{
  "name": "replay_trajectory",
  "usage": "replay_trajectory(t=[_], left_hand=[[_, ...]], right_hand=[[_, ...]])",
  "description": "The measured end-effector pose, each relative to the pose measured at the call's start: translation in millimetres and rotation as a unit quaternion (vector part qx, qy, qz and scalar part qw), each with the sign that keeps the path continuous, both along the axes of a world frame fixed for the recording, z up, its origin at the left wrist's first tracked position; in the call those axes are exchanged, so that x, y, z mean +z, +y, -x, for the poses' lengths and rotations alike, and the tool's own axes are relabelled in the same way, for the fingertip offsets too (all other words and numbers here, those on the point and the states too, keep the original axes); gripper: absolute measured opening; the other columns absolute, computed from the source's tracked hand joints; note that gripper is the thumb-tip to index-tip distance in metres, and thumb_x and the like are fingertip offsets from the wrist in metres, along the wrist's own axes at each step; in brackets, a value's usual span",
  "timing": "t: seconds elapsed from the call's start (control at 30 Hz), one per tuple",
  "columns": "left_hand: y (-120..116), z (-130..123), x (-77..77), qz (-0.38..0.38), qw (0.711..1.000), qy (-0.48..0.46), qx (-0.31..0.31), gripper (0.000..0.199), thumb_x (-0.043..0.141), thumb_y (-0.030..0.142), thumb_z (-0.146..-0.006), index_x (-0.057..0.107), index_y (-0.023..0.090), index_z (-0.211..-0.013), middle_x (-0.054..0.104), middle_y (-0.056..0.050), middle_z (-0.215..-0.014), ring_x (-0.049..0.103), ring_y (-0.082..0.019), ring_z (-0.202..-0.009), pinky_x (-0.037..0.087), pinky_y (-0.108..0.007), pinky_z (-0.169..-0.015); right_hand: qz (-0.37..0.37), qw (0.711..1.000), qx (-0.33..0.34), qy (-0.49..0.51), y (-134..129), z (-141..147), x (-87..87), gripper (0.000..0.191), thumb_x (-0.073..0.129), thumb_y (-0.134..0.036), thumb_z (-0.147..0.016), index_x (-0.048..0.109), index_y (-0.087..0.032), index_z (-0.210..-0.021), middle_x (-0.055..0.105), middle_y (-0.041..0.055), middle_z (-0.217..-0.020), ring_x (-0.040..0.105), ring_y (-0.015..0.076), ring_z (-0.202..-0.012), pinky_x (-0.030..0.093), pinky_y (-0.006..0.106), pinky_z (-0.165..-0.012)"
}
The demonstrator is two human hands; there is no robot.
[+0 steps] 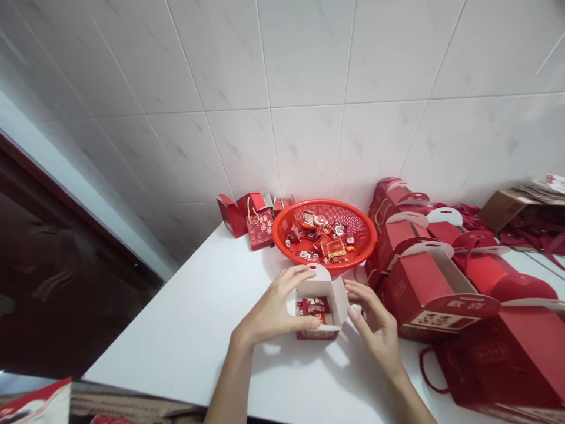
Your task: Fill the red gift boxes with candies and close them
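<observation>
A small red box with a white inside stands with its top flaps up on the white table, and red wrapped candies lie in it. My left hand is at the box's left side, thumb over the near edge and fingers reaching to the back flap, gripping it. At the right flap is my right hand, its fingers apart and slightly bent, with nothing held in them. Just behind the box sits a red mesh basket with loose wrapped candies inside.
Several red gift boxes crowd the table's right side. Small red boxes stand behind, left of the basket. A brown carton is at the far right. White wall tiles rise behind the white table.
</observation>
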State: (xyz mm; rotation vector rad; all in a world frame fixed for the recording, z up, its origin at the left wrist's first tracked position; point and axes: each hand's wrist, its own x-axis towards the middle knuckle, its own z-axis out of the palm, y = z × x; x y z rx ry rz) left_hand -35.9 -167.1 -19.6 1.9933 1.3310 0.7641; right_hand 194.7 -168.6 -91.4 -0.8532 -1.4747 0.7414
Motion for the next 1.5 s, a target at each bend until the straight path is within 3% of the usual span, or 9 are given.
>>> replay_trajectory(t=[0.1, 0.33, 0.57, 0.7, 0.9, 1.07, 1.23, 1.33, 1.5], left_hand=[[-2, -3, -6.6, -0.007, 1.0, -0.004, -0.02, 0.092, 0.089, 0.046, -0.066, 0.05, 0.032, -0.148, 0.036, -0.01, -0.162, 0.033, -0.034, -0.15, 0.032, -0.053, -0.122], [-5, -19, -19.2, -0.017, 0.998, -0.048, -0.041, 0.098, 0.09, 0.038, -0.066, 0.042, 0.037, -0.152, 0.009, -0.004, -0.172, 0.012, -0.036, -0.157, 0.024, -0.055, -0.125], [-2, -25, -32.1, -0.022, 0.998, -0.04, -0.04, 0.107, 0.083, 0.048, -0.074, 0.022, 0.035, -0.161, 0.012, -0.005, -0.172, 0.004, -0.035, -0.158, 0.015, -0.057, -0.127], [-2, -23, -36.6, -0.042, 0.995, -0.069, -0.05, 0.097, 0.071, 0.049, -0.086, 0.014, 0.034, -0.163, 0.015, -0.003, -0.171, 0.006, -0.033, -0.158, 0.011, -0.057, -0.127], [-1, -24, -39.2, 0.0, 0.984, -0.18, 0.014, 0.054, 0.04, 0.038, -0.105, 0.032, 0.032, -0.158, 0.033, -0.004, -0.166, 0.029, -0.025, -0.153, 0.024, -0.044, -0.126], [0, -22, -39.8, -0.03, 0.968, -0.239, 0.069, 0.034, 0.047, 0.04, -0.101, 0.065, 0.023, -0.125, 0.038, -0.008, -0.163, 0.04, -0.029, -0.147, 0.032, -0.044, -0.121], [-2, -20, -35.9, -0.006, 0.973, -0.221, 0.065, 0.044, 0.043, 0.047, -0.101, 0.076, 0.02, -0.088, 0.041, -0.009, -0.161, 0.048, -0.032, -0.14, 0.039, -0.044, -0.115], [-3, -22, -33.6, -0.006, 0.979, -0.19, 0.07, 0.044, 0.043, 0.047, -0.102, 0.078, 0.022, -0.092, 0.049, -0.008, -0.155, 0.048, -0.03, -0.14, 0.036, -0.044, -0.117], [-5, -26, -34.2, -0.005, 0.985, -0.152, 0.08, 0.042, 0.042, 0.046, -0.103, 0.073, 0.025, -0.123, 0.052, -0.009, -0.151, 0.046, -0.027, -0.142, 0.034, -0.044, -0.119]], right_hand=[[-0.012, 0.998, 0.036, -0.047, 0, 0, -1.2, 0.038, 0.066, -0.035, -0.095, 0.066, -0.028, -0.132, 0.073, 0.0082, -0.124, 0.071, 0.023, -0.106, 0.059, 0.035, -0.091], [-0.062, 0.987, 0.081, -0.122, 1, 2, 0.7, 0.042, 0.063, -0.048, -0.096, 0.065, -0.029, -0.133, 0.07, 0.0088, -0.13, 0.065, 0.0269, -0.121, 0.054, 0.041, -0.102], [-0.068, 0.977, 0.095, -0.176, 2, 3, -5.8, 0.058, 0.063, -0.062, -0.091, 0.06, -0.031, -0.139, 0.065, 0.0079, -0.139, 0.056, 0.0295, -0.132, 0.049, 0.045, -0.11], [-0.074, 0.974, 0.096, -0.19, 3, 3, -10.2, 0.065, 0.061, -0.067, -0.089, 0.056, -0.03, -0.142, 0.062, 0.0084, -0.142, 0.054, 0.0301, -0.135, 0.048, 0.046, -0.111], [-0.073, 0.969, 0.1, -0.215, 3, 4, -10.0, 0.069, 0.063, -0.067, -0.089, 0.05, -0.033, -0.147, 0.056, 0.0081, -0.149, 0.05, 0.0314, -0.139, 0.047, 0.048, -0.112], [-0.072, 0.967, 0.103, -0.222, 2, 4, -10.3, 0.069, 0.065, -0.065, -0.088, 0.049, -0.034, -0.147, 0.055, 0.0077, -0.15, 0.049, 0.0316, -0.14, 0.047, 0.048, -0.113], [-0.068, 0.966, 0.106, -0.225, 2, 3, -13.1, 0.069, 0.065, -0.065, -0.088, 0.049, -0.034, -0.147, 0.055, 0.0078, -0.15, 0.049, 0.032, -0.14, 0.047, 0.049, -0.112], [-0.063, 0.965, 0.11, -0.23, 2, 3, -13.7, 0.07, 0.063, -0.066, -0.088, 0.047, -0.035, -0.149, 0.054, 0.0074, -0.151, 0.049, 0.0318, -0.141, 0.047, 0.05, -0.112], [-0.063, 0.965, 0.106, -0.23, 2, 3, -15.7, 0.071, 0.062, -0.067, -0.088, 0.047, -0.034, -0.149, 0.054, 0.0086, -0.15, 0.05, 0.0324, -0.14, 0.048, 0.05, -0.112]])
